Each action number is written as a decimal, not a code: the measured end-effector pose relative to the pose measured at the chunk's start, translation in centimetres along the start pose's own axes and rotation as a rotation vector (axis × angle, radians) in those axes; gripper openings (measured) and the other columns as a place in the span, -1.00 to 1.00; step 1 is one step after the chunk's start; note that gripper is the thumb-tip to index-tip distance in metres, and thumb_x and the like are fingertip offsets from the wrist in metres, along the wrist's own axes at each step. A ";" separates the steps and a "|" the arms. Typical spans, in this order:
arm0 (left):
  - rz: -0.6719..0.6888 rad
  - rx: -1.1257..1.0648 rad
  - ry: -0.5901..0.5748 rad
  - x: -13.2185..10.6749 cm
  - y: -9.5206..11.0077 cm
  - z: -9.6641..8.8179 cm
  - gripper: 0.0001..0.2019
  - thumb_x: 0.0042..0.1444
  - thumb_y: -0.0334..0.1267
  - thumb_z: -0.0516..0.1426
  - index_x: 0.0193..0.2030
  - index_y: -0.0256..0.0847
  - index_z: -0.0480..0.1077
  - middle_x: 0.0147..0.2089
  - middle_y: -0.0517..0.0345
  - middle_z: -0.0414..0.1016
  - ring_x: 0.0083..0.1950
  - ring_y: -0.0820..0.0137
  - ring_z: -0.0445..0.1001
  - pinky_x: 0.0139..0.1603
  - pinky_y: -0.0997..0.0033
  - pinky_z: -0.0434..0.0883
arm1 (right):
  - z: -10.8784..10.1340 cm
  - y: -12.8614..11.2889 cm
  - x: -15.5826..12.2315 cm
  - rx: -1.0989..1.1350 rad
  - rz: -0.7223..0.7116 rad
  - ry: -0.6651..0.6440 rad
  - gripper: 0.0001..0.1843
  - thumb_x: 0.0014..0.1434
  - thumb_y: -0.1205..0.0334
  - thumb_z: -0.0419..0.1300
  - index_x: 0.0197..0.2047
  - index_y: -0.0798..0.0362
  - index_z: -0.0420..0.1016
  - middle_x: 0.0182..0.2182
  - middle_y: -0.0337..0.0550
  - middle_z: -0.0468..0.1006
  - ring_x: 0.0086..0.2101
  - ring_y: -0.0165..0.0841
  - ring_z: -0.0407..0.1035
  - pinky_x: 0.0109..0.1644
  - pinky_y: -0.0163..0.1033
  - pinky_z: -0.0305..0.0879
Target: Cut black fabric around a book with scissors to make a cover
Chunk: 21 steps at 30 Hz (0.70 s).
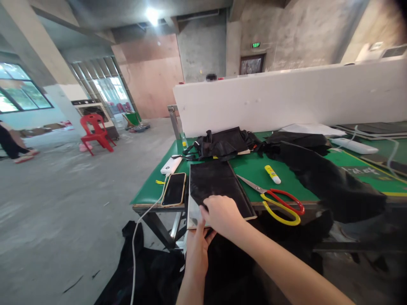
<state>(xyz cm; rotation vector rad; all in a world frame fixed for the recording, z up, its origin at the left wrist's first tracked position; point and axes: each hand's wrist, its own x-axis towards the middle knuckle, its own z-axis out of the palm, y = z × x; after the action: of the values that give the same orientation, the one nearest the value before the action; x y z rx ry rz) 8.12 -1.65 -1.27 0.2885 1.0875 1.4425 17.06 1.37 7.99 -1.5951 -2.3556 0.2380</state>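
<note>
A flat rectangular board with a black sheet (219, 180) over most of its top lies at the table's front edge and juts out past it. Its bare, pale corner (193, 214) shows at the near left. My left hand (197, 241) grips the near edge, thumb on top and fingers underneath. Closed over the black sheet near that corner is my right hand (224, 215), its fingertips mostly hidden. Right of the board lie scissors (270, 199) with red and yellow handles, blades partly spread, and a yellow glue stick (272, 174).
On the green table (149, 186) are a phone (174, 189), a white power bank (171, 164) with a hanging cable, a black bag (222, 143) and black cloth (330, 182). A white panel (286, 97) stands behind. A red chair (95, 132) and a person's legs (12, 142) are leftward.
</note>
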 end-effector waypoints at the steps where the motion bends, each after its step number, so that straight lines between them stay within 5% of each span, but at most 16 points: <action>1: 0.008 -0.011 -0.006 -0.1 0.1 0.0 -0.71 0.06 -0.28 0.16 -0.04 -0.18 0.31 -0.05 -0.02 0.48 -0.07 0.22 0.50 -0.07 0.05 0.47 | -0.1 0.7 0.4 0.054 0.010 0.033 -0.63 0.21 0.11 -0.05 -0.43 0.09 0.46 -0.42 -0.07 0.54 -0.38 -0.31 0.42 -0.34 -0.30 0.18; 5: 0.017 -0.047 0.048 0.0 0.1 -0.1 -0.79 0.07 -0.41 0.13 -0.12 -0.26 0.29 -0.15 -0.01 0.51 -0.22 0.26 0.54 -0.10 -0.02 0.49 | -1.6 4.9 0.8 0.550 0.146 0.139 -0.57 0.17 0.01 0.00 -0.55 0.11 0.41 -0.63 -0.18 0.44 -0.54 -0.37 0.37 -0.47 -0.34 0.19; 9: 0.063 -0.030 0.061 0.1 0.2 -0.2 -0.87 0.04 -0.47 0.13 -0.24 -0.27 0.31 -0.22 0.02 0.52 -0.26 0.28 0.55 -0.12 0.02 0.50 | -3.3 8.8 -0.7 1.097 0.344 0.275 -0.62 0.05 -0.07 0.15 -0.47 0.12 0.44 -0.57 -0.21 0.49 -0.54 -0.35 0.39 -0.47 -0.29 0.35; 15: 0.155 0.067 0.096 -0.1 2.2 -2.4 -0.79 0.01 -0.47 0.12 -0.18 -0.25 0.35 -0.26 0.05 0.53 -0.29 0.27 0.55 -0.19 0.02 0.52 | -4.2 12.2 -5.2 1.291 0.524 0.527 -0.65 -0.08 -0.06 0.29 -0.44 0.09 0.50 -0.50 -0.12 0.56 -0.53 -0.28 0.43 -0.48 -0.24 0.40; 21: 0.211 0.207 0.155 0.4 6.5 -5.6 -0.73 -0.03 -0.44 0.13 -0.13 -0.25 0.38 -0.30 0.08 0.54 -0.32 0.28 0.55 -0.30 0.20 0.55 | -1.6 13.6 -9.2 1.406 0.700 0.650 -0.67 -0.11 -0.03 0.32 -0.41 0.08 0.49 -0.54 -0.18 0.56 -0.55 -0.27 0.43 -0.47 -0.22 0.42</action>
<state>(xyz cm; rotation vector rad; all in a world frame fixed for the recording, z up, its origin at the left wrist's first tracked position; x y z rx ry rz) -0.25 -2.54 0.48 0.4555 1.3695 1.5599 32.71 -2.07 4.21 -1.2569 -0.6276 1.0174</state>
